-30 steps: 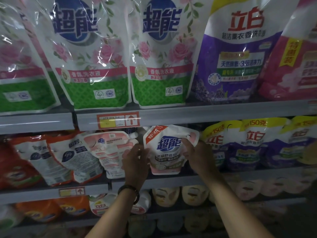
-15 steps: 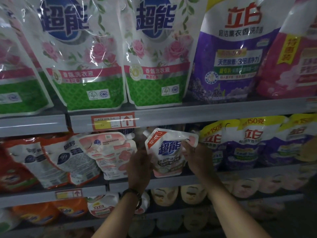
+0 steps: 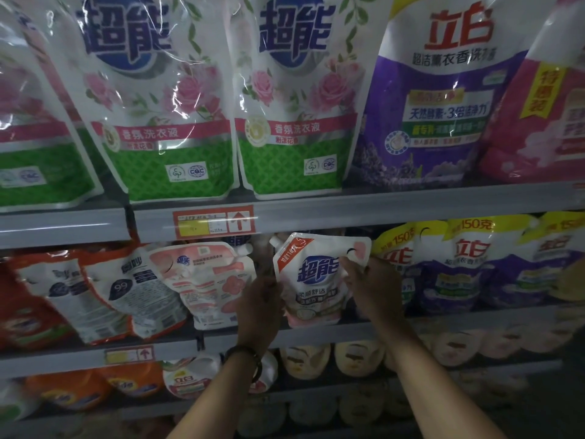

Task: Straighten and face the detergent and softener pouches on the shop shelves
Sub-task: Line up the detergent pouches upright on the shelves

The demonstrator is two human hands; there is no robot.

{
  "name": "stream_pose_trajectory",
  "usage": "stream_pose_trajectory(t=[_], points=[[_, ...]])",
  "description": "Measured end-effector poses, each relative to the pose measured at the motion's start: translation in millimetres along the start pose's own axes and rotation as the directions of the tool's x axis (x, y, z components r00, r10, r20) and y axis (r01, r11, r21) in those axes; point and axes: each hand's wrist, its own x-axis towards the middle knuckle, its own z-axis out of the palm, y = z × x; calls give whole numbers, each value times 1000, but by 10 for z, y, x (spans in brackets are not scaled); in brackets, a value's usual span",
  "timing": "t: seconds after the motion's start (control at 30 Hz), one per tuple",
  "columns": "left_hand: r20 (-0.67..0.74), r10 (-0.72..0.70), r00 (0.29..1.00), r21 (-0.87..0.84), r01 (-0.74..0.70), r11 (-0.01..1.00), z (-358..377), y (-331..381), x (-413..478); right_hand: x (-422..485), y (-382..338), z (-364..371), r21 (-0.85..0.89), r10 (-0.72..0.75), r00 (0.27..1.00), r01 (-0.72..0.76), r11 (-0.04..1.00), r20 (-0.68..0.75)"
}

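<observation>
The small white-and-pink pouch [image 3: 316, 280] is seen at ctr frame, on the middle shelf [image 3: 443, 324], just under the upper shelf rail [image 3: 348, 210]. It is held from both sides. Its L edge is gripped by the L hand [image 3: 258, 307], back of hand toward the camera, fingers curled behind the pouch. Its upper R part is pinched by the R hand [image 3: 373, 289], thumb laid on the front. The blue-logo front is turned to the camera, w/ the spout at the upper L corner and a slight tilt. Whether its bottom rests on the shelf can't be told.

A dark wristband [image 3: 245, 354] is worn on the L wrist.

Just L of ctr, a pink pouch [image 3: 209, 283] is stood back-side out, leaning. Further L, 2 white-and-orange pouches [image 3: 126, 289] are slanted over each other. At R, a row of purple-and-yellow pouches [image 3: 459, 264] is faced front.

Across the top of the frame, 2 big rose-print pouches [image 3: 164, 106] are stood beside a big purple pouch [image 3: 437, 99]. A red-and-yellow price tag [image 3: 213, 221] is fixed to the rail, above L of the held pouch.
</observation>
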Motion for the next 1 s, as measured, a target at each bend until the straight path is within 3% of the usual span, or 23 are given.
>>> stream_pose_trajectory(t=[0.23, 0.4, 0.6, 0.67, 0.73, 1.0], points=[[40, 80, 996, 210, -87, 974, -50, 60, -29, -58, -42, -107, 9, 24, 1000, -24, 1000, -13], [61, 53, 997, 160, -62, 985, -81, 57, -62, -157, -46, -115, 67, 33, 999, -34, 997, 21], [-20, -7, 1000, 173, 10, 985, -219, -118, -88, -356, -68, -24, 88, 96, 995, -95, 992, -16], [-8, -77, 997, 142, 77, 987, -321, -238, -93, -444, -61, 55, 51, 155, 988, -156, 986, 9], [-11, -136, 991, 120, 136, 983, -445, -364, -86, -569, -113, 169, 72, 127, 992, -128, 989, 28], [-3, -216, 976, 79, 216, 973, -1052, -532, -44, -863, -432, 687, 143, 155, 976, -177, 974, 154]])
